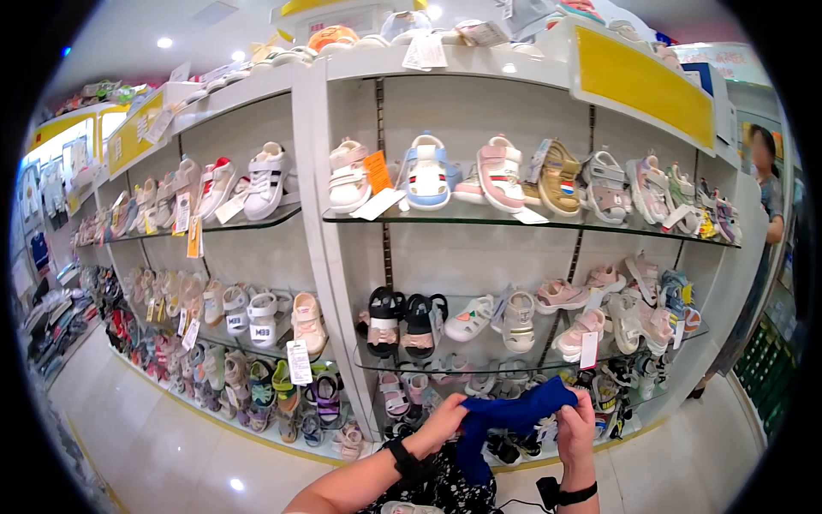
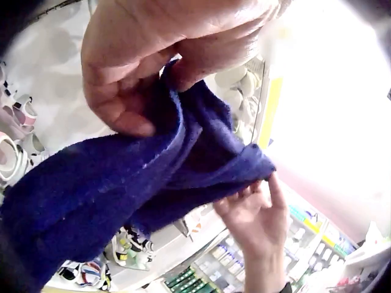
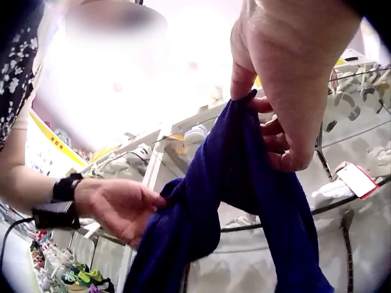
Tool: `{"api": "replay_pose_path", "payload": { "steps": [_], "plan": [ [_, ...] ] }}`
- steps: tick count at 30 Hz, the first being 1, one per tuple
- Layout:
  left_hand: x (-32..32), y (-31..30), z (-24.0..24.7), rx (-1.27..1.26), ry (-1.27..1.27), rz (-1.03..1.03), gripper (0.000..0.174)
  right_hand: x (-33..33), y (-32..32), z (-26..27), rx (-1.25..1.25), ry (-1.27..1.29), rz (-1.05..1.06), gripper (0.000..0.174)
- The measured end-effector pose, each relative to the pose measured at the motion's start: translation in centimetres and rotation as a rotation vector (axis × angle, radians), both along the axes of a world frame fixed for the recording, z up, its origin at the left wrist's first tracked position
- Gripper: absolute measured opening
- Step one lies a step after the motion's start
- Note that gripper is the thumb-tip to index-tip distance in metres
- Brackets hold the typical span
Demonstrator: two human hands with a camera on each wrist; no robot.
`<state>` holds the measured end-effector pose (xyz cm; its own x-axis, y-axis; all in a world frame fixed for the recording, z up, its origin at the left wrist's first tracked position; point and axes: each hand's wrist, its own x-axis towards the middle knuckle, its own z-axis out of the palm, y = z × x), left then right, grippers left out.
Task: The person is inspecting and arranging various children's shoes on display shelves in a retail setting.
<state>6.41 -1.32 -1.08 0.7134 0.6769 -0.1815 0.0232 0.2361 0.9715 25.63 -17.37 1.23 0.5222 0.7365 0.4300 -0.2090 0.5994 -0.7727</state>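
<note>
A dark blue cloth (image 1: 514, 409) with a towel-like nap is held up between both hands in front of the lower shelves. My left hand (image 1: 439, 426) pinches one part of it between thumb and fingers, and a length hangs below. At the other end, my right hand (image 1: 578, 420) pinches a corner; in the right wrist view the thumb and a fingertip meet at the peak of the cloth (image 3: 201, 189). Folds and a loose flap of the cloth (image 2: 85, 189) drape beneath my left hand in the left wrist view.
Glass shelves (image 1: 514, 221) of children's shoes stand ahead, with white sneakers (image 1: 267, 182) and black sandals (image 1: 419, 325) among them. A yellow sign (image 1: 642, 81) tops the unit. Another person (image 1: 765, 184) stands at the far right. Pale tiled floor (image 1: 214, 454) lies below.
</note>
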Motion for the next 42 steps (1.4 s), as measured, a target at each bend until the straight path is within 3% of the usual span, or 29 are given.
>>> {"api": "replay_pose_path", "payload": {
  "steps": [9,11,13,17,20,23,25,27,28,31,34,37,42],
  "plan": [
    [0.5,0.2,3.5,-0.292,-0.519,-0.074,0.037,-2.9,-0.9,-4.7,-0.415,-0.089,0.12,0.025],
    [1.0,1.0,3.2,-0.251,-0.648,-0.192,0.036,-2.9,-0.4,-4.8,-0.504,-0.174,0.079,0.017],
    [0.7,1.8,4.3,-0.226,-0.646,-0.256,0.034,-3.1,0.1,-4.2,-0.476,-0.205,-0.076,0.013],
    [0.5,2.4,6.1,-0.371,-0.606,-0.221,0.036,-2.6,0.9,-3.1,-0.414,-0.195,-0.146,0.015],
    [-0.3,1.7,6.9,-0.332,-0.573,-0.265,0.038,-2.3,1.9,-4.7,-0.432,-0.234,-0.133,0.035],
    [0.1,0.9,7.2,-0.384,-0.532,-0.278,0.036,-3.3,2.9,-4.0,-0.44,-0.252,0.031,0.075],
    [0.1,0.6,7.3,-0.392,-0.563,-0.316,0.035,-3.9,3.5,-3.4,-0.477,-0.219,0.157,0.062],
    [-0.3,0.4,7.4,-0.391,-0.6,-0.313,0.036,-3.5,3.3,-3.5,-0.616,-0.373,0.222,0.05],
    [-0.5,1.0,6.6,-0.373,-0.591,-0.329,0.04,-3.8,3.2,-3.7,-0.595,-0.285,0.213,0.032],
    [-2.0,2.0,4.7,-0.409,-0.568,-0.272,0.043,-3.9,2.5,-3.1,-0.576,-0.54,0.093,0.028],
    [-3.4,2.3,3.2,-0.434,-0.473,-0.173,0.041,-3.3,1.7,-4.0,-0.443,-0.564,0.119,0.029],
    [-4.1,2.2,0.6,-0.439,-0.337,-0.146,0.037,-3.9,0.9,-3.9,-0.44,-0.254,0.222,0.03],
    [-4.9,1.0,-2.7,-0.272,-0.057,-0.213,0.038,-4.2,-0.1,-3.7,-0.331,0.05,0.235,0.067]
  ]
}}
